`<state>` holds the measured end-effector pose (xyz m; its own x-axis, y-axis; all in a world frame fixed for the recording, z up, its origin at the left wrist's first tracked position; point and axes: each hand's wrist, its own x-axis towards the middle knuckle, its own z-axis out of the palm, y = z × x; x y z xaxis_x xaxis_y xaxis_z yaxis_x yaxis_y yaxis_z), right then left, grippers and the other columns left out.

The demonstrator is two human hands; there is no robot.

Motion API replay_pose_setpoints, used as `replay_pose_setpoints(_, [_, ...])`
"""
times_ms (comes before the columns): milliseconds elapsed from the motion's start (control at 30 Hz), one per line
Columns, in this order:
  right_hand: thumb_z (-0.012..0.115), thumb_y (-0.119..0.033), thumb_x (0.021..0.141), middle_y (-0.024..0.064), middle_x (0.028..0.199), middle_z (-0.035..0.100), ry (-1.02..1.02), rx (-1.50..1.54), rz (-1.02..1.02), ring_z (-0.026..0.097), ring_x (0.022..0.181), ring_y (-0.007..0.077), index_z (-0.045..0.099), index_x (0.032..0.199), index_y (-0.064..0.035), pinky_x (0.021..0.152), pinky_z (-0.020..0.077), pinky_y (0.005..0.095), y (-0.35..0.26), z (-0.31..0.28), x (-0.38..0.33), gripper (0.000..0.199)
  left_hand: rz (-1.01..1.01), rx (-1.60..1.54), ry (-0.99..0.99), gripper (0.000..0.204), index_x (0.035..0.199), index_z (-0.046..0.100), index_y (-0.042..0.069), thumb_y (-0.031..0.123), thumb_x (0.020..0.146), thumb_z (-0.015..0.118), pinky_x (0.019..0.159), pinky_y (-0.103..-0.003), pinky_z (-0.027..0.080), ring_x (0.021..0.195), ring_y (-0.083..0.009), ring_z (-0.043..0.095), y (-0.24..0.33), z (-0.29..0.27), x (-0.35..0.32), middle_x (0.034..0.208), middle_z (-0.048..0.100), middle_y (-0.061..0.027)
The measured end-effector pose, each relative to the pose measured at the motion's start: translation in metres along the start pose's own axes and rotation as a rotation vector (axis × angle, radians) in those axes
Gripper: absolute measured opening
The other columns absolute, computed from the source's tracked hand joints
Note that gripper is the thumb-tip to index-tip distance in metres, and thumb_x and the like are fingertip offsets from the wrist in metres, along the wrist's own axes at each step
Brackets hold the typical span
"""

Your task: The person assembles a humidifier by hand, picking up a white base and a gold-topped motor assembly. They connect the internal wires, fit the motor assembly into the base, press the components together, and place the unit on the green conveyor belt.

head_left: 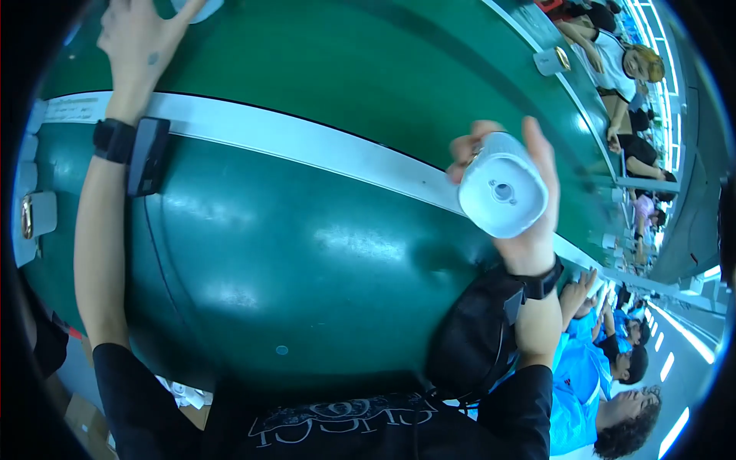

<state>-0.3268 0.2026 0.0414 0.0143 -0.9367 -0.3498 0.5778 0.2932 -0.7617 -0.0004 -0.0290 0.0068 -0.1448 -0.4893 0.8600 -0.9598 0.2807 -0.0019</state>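
Observation:
In my right hand [537,165] is a white plastic housing [479,199], rounded and cup-like. Its hollow end faces me, with a small round hole in the middle, and a bit of gold colour shows by the fingers. My left hand [142,34] reaches far forward at the upper left over the green belt [345,69], fingers spread and partly cut off by the picture's edge. Right beside its thumb lies a pale white piece [201,9], only partly in view; I cannot tell whether they touch.
A white rail [291,138] divides the belt from the green tabletop [307,253]. White housings [40,215] stand at the far left. A black bag [475,337] lies by my right forearm. Another housing [552,61] rests across the belt. Several people sit along the right.

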Motion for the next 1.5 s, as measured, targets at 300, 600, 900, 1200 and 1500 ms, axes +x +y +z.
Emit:
replay_pose_setpoints(300, [0.07,-0.012,0.094,0.0165,0.135,0.057,0.483,-1.941,-0.74,0.06,0.118,0.0326,0.058,0.13,-0.0015,0.094,0.0514,0.0394,-0.008,-0.035,-0.002,0.039,-0.352,-0.748,-0.618,0.058,0.124,0.059,0.0,0.031,0.081,0.081,0.092,-0.042,0.05,0.105,-0.0372,0.064,0.004,-0.013,0.005,0.114,0.066,-0.0219])
replay_pose_setpoints(600, [0.081,-0.007,0.077,0.0183,0.156,0.04,0.04,-1.39,-0.829,0.051,0.134,0.0345,0.049,0.144,-0.0034,0.103,0.0487,0.0439,0.02,0.016,-0.005,0.074,-0.107,-1.324,-0.725,0.057,0.126,0.063,0.005,0.031,0.079,0.084,0.085,-0.034,0.051,0.09,-0.0234,0.063,0.095,-0.058,-0.067,0.101,0.069,-0.0093])
replay_pose_setpoints(900, [0.089,-0.019,0.076,0.0165,0.126,0.065,-0.458,-1.506,-0.554,0.065,0.11,0.0312,0.064,0.125,-0.0002,0.088,0.054,0.0384,0.0,0.007,-0.003,0.058,0.142,-1.54,-1.186,0.062,0.134,0.06,0.009,0.02,0.076,0.082,0.069,-0.03,0.051,0.068,-0.0201,0.058,0.097,-0.083,-0.071,0.1,0.066,-0.0076])
replay_pose_setpoints(1200, [0.065,-0.071,0.086,0.0146,0.103,0.066,-0.105,-1.471,-0.604,0.064,0.088,0.0263,0.067,0.11,0.002,0.075,0.0508,0.0348,0.022,0.045,-0.006,0.077,-0.151,-1.754,-1.295,0.065,0.139,0.056,0.01,0.014,0.079,0.08,0.057,-0.029,0.053,0.061,-0.0177,0.064,0.101,-0.091,-0.08,0.103,0.067,-0.0101])
replay_pose_setpoints(1500, [0.054,-0.076,0.091,0.0131,0.101,0.065,0.096,-1.366,-0.477,0.063,0.086,0.0223,0.064,0.114,0.0027,0.074,0.0496,0.0347,0.022,0.07,-0.011,0.082,-0.247,-1.632,-1.07,0.058,0.132,0.057,0.009,0.019,0.081,0.084,0.056,-0.029,0.052,0.065,-0.0181,0.066,0.103,-0.095,-0.075,0.108,0.067,-0.0094])
